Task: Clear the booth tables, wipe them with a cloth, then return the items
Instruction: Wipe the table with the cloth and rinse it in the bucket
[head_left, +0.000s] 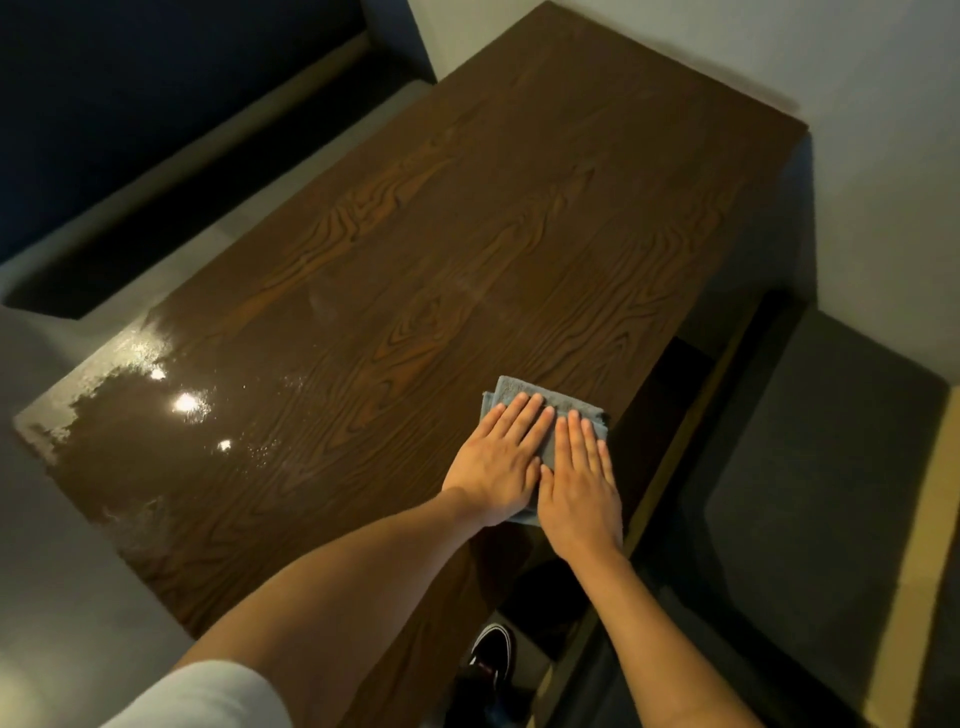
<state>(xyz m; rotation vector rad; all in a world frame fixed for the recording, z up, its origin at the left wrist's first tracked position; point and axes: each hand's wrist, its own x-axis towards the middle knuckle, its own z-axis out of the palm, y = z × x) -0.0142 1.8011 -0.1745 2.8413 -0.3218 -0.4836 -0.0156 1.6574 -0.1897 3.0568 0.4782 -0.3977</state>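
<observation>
A dark wood-grain booth table (415, 234) fills the middle of the head view, bare of items. A folded grey-blue cloth (519, 392) lies flat near the table's right edge. My left hand (498, 457) presses on the cloth with straight fingers, palm down. My right hand (579, 483) lies flat beside it, also pressing the cloth, fingers straight and together. Most of the cloth is hidden under both hands. A wet, shiny patch (171, 405) with light glints covers the table's near left corner.
A dark booth seat (156, 171) runs along the table's left side. A grey cushioned seat (810, 483) sits to the right, below the table edge. A pale wall (857, 130) stands behind the table's far end. My shoe (491, 654) shows on the floor under the table edge.
</observation>
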